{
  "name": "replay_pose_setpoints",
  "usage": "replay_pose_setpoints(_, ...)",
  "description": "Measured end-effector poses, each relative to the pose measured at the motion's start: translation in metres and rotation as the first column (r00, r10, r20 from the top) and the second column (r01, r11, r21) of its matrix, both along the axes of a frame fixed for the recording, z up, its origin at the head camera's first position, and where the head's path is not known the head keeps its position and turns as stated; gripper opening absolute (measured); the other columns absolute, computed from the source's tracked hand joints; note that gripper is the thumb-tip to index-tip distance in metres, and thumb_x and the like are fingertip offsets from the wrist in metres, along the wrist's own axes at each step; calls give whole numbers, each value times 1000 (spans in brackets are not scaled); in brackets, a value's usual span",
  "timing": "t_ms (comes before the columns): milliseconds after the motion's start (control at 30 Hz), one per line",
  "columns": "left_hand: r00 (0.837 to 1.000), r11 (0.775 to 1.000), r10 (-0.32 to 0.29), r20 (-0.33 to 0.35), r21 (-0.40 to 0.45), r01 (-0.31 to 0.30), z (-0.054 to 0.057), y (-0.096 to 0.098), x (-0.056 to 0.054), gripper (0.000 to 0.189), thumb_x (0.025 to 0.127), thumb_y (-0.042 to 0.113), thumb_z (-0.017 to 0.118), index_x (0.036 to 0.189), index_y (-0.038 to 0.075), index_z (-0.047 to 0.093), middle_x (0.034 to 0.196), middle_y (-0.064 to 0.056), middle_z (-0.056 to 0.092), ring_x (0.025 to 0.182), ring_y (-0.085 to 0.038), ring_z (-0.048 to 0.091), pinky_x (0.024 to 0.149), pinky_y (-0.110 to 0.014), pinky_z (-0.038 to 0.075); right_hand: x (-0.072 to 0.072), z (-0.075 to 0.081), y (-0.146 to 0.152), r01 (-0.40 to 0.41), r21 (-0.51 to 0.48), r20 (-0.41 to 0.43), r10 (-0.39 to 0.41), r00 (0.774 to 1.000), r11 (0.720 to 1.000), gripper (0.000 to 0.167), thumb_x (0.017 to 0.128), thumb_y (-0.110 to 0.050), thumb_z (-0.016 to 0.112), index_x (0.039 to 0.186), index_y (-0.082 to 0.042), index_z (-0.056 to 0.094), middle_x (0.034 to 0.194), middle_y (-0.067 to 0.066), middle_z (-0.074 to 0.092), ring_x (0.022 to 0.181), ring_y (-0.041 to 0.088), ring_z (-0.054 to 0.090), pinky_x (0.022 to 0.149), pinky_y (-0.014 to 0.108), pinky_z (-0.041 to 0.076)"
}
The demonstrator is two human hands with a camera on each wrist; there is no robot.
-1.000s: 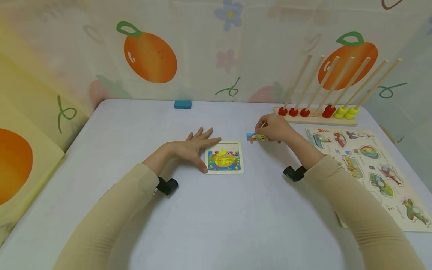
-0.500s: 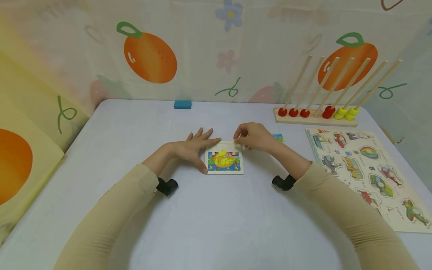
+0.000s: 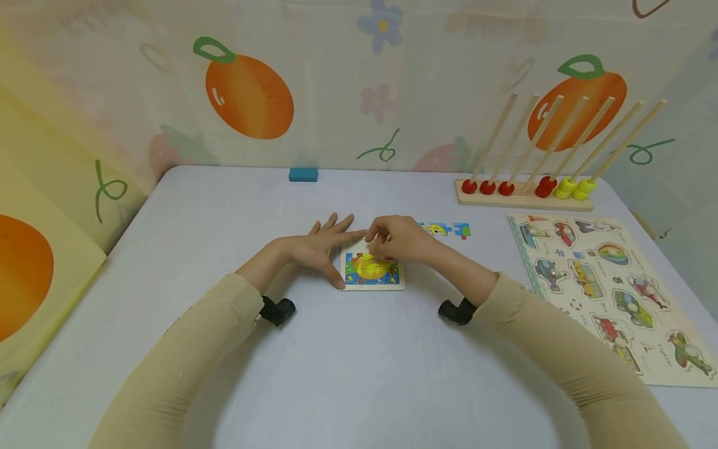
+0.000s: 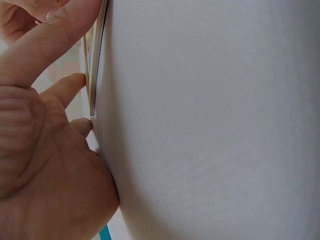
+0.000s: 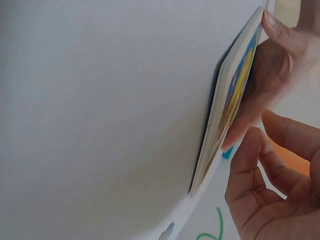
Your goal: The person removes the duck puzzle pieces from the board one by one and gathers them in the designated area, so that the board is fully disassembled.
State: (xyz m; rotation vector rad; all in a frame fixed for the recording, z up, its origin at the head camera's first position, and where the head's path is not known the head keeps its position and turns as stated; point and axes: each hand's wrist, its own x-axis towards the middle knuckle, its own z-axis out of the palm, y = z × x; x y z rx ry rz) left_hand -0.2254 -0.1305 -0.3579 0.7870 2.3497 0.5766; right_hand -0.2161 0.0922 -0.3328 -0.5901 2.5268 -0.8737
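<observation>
A small wooden jigsaw tray (image 3: 374,287) shows a yellow duck puzzle (image 3: 372,267), with a pale strip along its far side. My left hand (image 3: 314,251) is spread at the tray's left side, its thumb by the near-left corner and its index finger along the far-left corner. My right hand (image 3: 402,239) hovers over the tray's far-right part and hides some of it. In the right wrist view its thumb and fingers (image 5: 287,135) bend loosely toward each other, and nothing shows between the tips. Loose puzzle pieces (image 3: 440,229) lie just beyond the right hand, the leftmost partly covered.
A wooden bead rack (image 3: 524,198) with upright rods and red and yellow beads stands at the back right. A large picture puzzle board (image 3: 608,299) lies on the right, under the right sleeve. A blue block (image 3: 303,174) sits at the table's far edge.
My right hand has moved left and nearer from the loose pieces to above the tray, uncovering several pieces. The left hand and the tray have stayed in place.
</observation>
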Motion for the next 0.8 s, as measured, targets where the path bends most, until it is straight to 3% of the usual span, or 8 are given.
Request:
replay_pose_setpoints(333,1000,1000,-6,-3,11,6,0,-1,-1,108,73,37,83,159,23,19,168,-8,-15,153,-37,-24,121,-64,-13,4,-3,-11,-57,33,-32,58,998,998,25,88,-14,72,112,-8,65,87,4,61,76,16,54,66,21,44)
replay_pose_setpoints(800,1000,1000,-12,6,29,12,-2,-2,-2,107,73,38,82,159,21,21,168,-8,-14,153,-37,-25,121,-65,-14,8,-7,-16,-116,55,-51,119,992,992,31,85,-14,76,113,-6,64,88,5,61,79,16,54,67,20,45)
